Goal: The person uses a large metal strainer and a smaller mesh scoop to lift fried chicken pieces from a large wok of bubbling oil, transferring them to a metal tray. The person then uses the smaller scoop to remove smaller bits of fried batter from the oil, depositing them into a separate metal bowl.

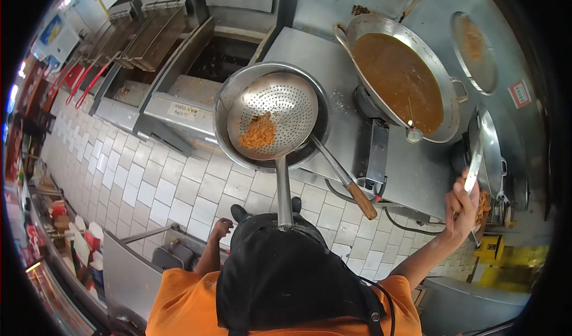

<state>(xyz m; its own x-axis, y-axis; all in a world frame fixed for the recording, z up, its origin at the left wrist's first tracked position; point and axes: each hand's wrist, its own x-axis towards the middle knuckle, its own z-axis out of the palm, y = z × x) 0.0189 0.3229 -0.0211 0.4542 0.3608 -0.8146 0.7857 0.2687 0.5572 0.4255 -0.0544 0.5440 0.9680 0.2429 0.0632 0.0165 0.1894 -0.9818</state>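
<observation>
My right hand (pixel 462 206) is raised at the right, closed around a metal utensil handle (pixel 474 170); its far end cannot be made out clearly. My left hand (pixel 222 228) hangs low beside my apron, fingers curled, with nothing visible in it. Before me a perforated metal strainer (pixel 290 99) with orange-brown crumbs (pixel 259 131) in it rests over a large steel bowl (pixel 223 146). A wooden-handled utensil (pixel 361 200) leans out of the bowl. Beyond, a wide two-handled pan (pixel 451 76) holds brown liquid (pixel 397 76), with a dial thermometer (pixel 414 134) at its rim.
Deep fryers (pixel 228 54) with wire baskets (pixel 154 34) and red handles stand at the left. Another metal pan (pixel 489 143) is near my right hand. A round metal mesh strainer or lid (pixel 473 52) is against the back wall. A metal counter (pixel 129 264) stands behind my left side.
</observation>
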